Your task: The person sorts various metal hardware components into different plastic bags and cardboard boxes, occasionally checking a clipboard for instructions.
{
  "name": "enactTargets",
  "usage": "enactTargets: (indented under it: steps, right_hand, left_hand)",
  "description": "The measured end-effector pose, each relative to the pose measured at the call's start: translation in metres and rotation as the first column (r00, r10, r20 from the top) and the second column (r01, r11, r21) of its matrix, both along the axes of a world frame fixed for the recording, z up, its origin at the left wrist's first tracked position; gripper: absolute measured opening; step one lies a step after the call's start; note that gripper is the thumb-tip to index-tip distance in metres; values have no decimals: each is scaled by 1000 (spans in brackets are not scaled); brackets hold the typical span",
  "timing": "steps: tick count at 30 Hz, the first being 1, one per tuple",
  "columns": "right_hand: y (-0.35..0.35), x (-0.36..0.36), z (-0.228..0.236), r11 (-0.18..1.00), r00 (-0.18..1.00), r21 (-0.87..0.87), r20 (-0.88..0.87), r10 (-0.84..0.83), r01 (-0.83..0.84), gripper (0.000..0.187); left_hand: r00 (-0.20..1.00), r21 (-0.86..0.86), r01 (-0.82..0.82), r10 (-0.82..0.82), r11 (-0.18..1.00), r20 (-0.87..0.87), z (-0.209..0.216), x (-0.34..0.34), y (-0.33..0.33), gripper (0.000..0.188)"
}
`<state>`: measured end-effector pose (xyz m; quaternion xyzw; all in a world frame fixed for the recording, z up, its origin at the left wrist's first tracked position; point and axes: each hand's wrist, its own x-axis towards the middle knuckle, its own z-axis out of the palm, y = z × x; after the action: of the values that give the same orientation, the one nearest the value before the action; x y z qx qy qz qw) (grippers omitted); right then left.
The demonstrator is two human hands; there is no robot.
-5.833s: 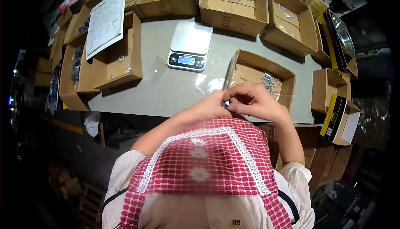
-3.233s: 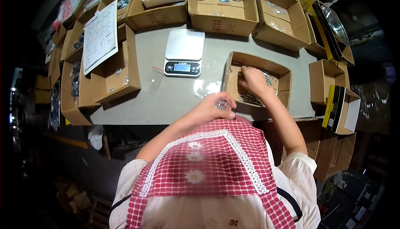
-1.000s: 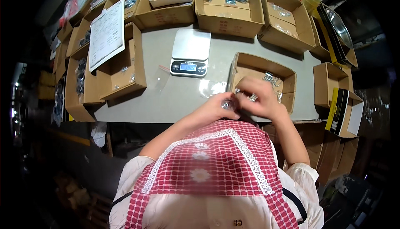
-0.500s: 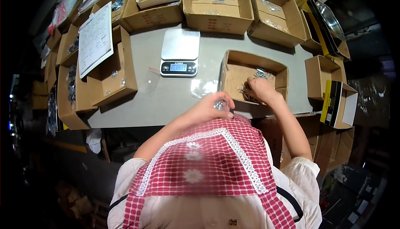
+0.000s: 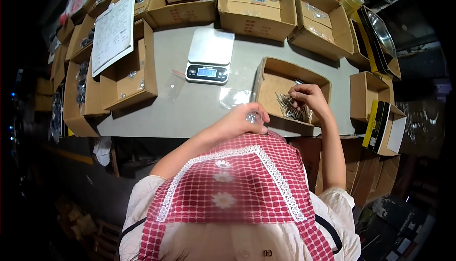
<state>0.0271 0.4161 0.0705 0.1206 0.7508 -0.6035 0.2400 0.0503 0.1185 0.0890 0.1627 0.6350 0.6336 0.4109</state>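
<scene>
My left hand (image 5: pixel 240 121) is curled around a small clear plastic bag (image 5: pixel 254 117) at the table's near edge, close to the apron. Over an open cardboard box (image 5: pixel 271 62) to the right, my right hand (image 5: pixel 309 98) has its fingers bent together. What they hold, if anything, is hidden. Beneath those fingers lies a pile of thin metal screws or nails (image 5: pixel 288 106), some with shiny heads toward the back. A flat clear plastic bag (image 5: pixel 233 98) rests on the table just beyond my left hand.
A digital scale (image 5: pixel 209 57) with a lit display stands mid-table. Cardboard boxes (image 5: pixel 256 26) holding bagged hardware line the far side. At the left, a written sheet (image 5: pixel 113 33) leans on a box (image 5: pixel 129 90). Smaller boxes (image 5: pixel 370 95) stand at the right edge.
My right hand has risen a little from the pile and shifted right, uncovering more of the metal pieces. My left hand keeps its grip on the bag. The view has tilted slightly.
</scene>
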Motion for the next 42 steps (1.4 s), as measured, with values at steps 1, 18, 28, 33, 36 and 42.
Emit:
enactTargets:
  steps: [1,18,28,33,36,42]
  right_hand:
    - [-1,1,2,1000,1000,-17,-6,-16,16,9]
    - [-90,36,90,822,474,365,-683,556,-438,29]
    - [-27,-10,-16,484,829,852,-116,547,-200,26]
    - [-11,-12,-52,471,745,849,-149,650,-241,20]
    - [-17,-8,-50,352,722,918,-119,681,-181,13]
    - [-33,-6,-57,158,662,981,-44,749,-114,9]
  left_hand:
    - [1000,1,0,0,1000,-1,0,0,1,27]
    - [996,68,-82,80,994,31,4,8,5,28]
    - [999,-22,29,-29,999,-33,3,3,3,26]
    - [1000,-36,20,-21,999,-18,7,3,2,27]
    - [1000,-26,-9,10,1000,29,5,5,2,27]
    - [999,-27,-9,10,1000,36,7,5,4,26]
